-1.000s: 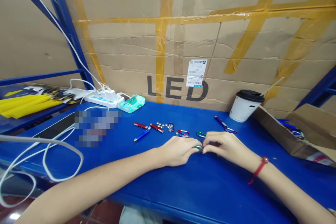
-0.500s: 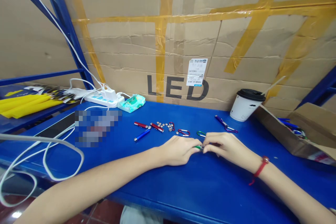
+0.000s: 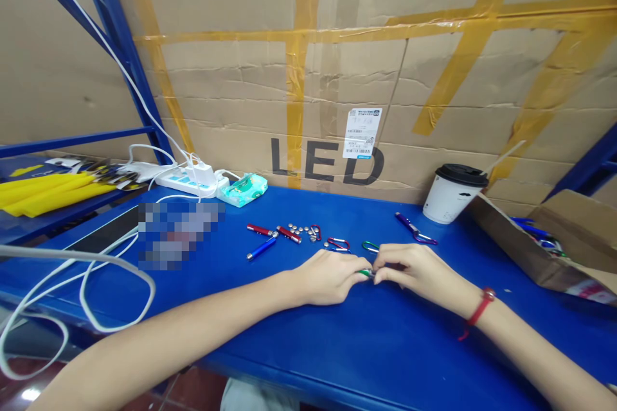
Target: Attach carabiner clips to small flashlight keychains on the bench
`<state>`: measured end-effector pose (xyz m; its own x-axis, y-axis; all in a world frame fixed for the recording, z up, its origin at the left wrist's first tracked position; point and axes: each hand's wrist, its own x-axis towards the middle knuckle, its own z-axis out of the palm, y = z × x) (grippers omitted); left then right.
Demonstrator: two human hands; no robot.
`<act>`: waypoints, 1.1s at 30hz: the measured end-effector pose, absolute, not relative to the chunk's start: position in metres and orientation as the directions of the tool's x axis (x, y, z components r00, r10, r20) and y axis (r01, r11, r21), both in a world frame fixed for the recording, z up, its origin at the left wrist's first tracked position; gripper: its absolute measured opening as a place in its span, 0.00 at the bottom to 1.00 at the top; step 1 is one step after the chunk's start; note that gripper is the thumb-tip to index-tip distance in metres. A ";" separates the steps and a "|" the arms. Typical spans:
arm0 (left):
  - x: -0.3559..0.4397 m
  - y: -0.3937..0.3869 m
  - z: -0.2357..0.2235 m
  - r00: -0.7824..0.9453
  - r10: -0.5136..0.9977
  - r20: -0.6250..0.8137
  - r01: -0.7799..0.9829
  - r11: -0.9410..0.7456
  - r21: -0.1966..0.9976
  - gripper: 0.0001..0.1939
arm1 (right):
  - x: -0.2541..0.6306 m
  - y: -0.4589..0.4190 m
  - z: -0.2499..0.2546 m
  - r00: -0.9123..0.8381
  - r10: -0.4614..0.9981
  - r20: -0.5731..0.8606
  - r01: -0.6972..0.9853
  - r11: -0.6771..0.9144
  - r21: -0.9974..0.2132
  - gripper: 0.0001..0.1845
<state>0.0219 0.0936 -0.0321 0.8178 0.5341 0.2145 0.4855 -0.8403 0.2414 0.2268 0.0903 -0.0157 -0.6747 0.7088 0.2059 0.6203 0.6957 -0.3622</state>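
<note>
The small green piece (image 3: 366, 273) is between the two hands, low over the blue surface (image 3: 385, 347), though I can't tell whether it touches it. The left hand (image 3: 328, 277) has its fingers closed around most of it, while the right hand (image 3: 413, 263) pinches its end between thumb and forefinger. So little shows that the hold looks easy to lose: if the hands pull or twist unevenly, I'd expect the piece to spring from those fingertips and, being slim and probably smooth, skid off.

A knuckle swinging forward could knock the green clip (image 3: 369, 246), which lies just beyond the right hand, or the red clip (image 3: 340, 243) near the left. The silver discs (image 3: 299, 229) worry me more, since a bump might scatter them among the red tubes (image 3: 289, 235) and the blue tube (image 3: 261, 248). The paper cup (image 3: 446, 199) stands well apart from both hands, so a spill seems unlikely unless the right arm sweeps out.

Compared with half a second ago, hardly anything differs. Both hands keep the same pose and grip, and the clips, discs and tubes lie where they lay. The whole view sits shifted by a hair, which I put down to the head moving rather than the things
</note>
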 end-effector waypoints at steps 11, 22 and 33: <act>0.020 0.095 -0.032 0.835 0.505 0.219 0.445 -0.853 0.272 0.13 | 0.229 0.090 -0.016 -0.672 0.713 0.199 0.609 0.685 -0.400 0.23; 0.020 0.093 -0.032 0.831 0.509 0.226 0.452 -0.853 0.260 0.13 | 0.227 0.089 -0.014 -0.673 0.715 0.189 0.616 0.683 -0.392 0.25; 0.020 0.093 -0.032 0.834 0.504 0.224 0.443 -0.854 0.273 0.12 | 0.226 0.088 -0.012 -0.669 0.716 0.198 0.612 0.682 -0.400 0.24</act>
<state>0.0197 0.0933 -0.0315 0.8340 0.5045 0.2236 0.4431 -0.8538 0.2734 0.2258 0.0880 -0.0119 -0.6690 0.7164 0.1979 0.6119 0.6821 -0.4004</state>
